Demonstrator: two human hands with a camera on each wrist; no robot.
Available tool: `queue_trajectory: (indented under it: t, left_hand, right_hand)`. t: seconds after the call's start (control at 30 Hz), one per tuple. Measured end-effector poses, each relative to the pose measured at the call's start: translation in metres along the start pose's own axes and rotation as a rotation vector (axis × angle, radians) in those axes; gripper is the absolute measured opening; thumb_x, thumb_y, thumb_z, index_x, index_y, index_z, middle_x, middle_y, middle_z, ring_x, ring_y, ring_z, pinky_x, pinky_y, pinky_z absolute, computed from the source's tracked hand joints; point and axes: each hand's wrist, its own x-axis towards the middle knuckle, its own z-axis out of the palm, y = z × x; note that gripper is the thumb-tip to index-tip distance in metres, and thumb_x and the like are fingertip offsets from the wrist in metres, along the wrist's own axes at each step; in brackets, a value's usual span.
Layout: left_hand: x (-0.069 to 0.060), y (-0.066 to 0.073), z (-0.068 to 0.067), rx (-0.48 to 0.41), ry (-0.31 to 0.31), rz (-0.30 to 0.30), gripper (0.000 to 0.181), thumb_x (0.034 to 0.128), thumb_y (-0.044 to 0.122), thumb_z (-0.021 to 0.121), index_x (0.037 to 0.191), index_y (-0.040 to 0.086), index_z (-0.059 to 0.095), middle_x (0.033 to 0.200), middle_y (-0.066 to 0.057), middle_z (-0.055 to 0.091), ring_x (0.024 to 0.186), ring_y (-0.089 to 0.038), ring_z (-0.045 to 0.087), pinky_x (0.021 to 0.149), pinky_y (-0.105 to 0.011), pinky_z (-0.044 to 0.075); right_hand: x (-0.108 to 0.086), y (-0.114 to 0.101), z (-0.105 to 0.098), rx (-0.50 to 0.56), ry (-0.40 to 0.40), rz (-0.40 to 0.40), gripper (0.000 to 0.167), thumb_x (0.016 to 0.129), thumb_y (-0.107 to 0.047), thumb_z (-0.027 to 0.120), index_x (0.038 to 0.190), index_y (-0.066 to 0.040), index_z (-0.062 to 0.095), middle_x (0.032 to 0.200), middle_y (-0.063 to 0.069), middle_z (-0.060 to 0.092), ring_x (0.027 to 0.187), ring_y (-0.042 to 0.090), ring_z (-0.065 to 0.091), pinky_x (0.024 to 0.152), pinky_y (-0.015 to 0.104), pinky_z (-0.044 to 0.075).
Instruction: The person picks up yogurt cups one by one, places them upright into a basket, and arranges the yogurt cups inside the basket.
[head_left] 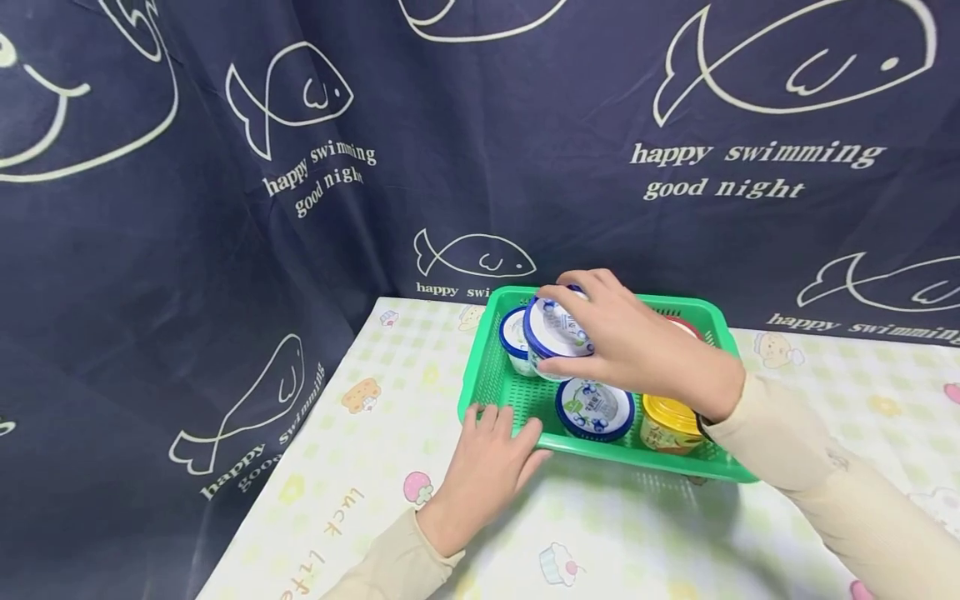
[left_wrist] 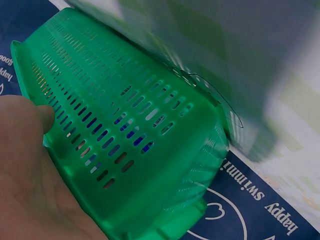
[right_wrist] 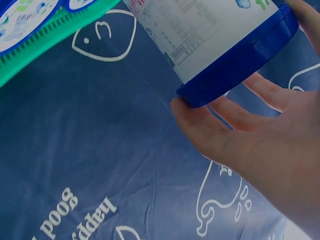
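Note:
My right hand (head_left: 626, 337) grips a white tub with a blue lid (head_left: 551, 325) by the lid, above the green basket (head_left: 600, 450). In the right wrist view, the raised tub (right_wrist: 205, 40) shows printed text on its side, and fingers curl round the lid's edge. My left hand (head_left: 491, 462) holds the basket's near rim towards its left corner, fingers over the edge and thumb outside. Inside the basket stand a blue-lidded tub (head_left: 515, 333) at the back left, another blue-lidded tub (head_left: 595, 408) at the front, and a yellow-lidded tub (head_left: 671, 421).
A red-rimmed tub (head_left: 686, 327) at the basket's back right is partly hidden by my right arm. The table wears a pale checked cloth (head_left: 375, 442). Behind it hangs a dark blue curtain (head_left: 465, 150) with white fish drawings, close to the basket's back.

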Motion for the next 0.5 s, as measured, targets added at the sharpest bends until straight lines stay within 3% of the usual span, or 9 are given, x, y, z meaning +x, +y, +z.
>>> queue_trajectory:
  t: [0.3, 0.5]
  left_hand:
    - [-0.001, 0.000, -0.002, 0.003, -0.016, -0.011, 0.034, 0.1018, 0.052, 0.043, 0.101, 0.020, 0.055, 0.083, -0.003, 0.054, 0.083, -0.026, 0.057, 0.086, -0.049, 0.046]
    - [0.000, 0.001, 0.000, -0.003, -0.044, -0.006, 0.037, 0.1039, 0.053, 0.036, 0.098, 0.020, 0.052, 0.084, -0.003, 0.055, 0.085, -0.026, 0.058, 0.086, -0.048, 0.045]
  right_hand:
    - [0.018, -0.008, 0.021, -0.016, -0.101, -0.017, 0.077, 0.084, -0.055, 0.073, 0.141, -0.007, 0.051, 0.136, 0.019, 0.050, 0.124, 0.036, 0.044, 0.103, 0.053, 0.041]
    - [0.024, -0.008, 0.033, -0.011, -0.141, -0.012, 0.077, 0.084, -0.053, 0.075, 0.141, -0.008, 0.051, 0.136, 0.017, 0.050, 0.124, 0.035, 0.044, 0.102, 0.052, 0.043]
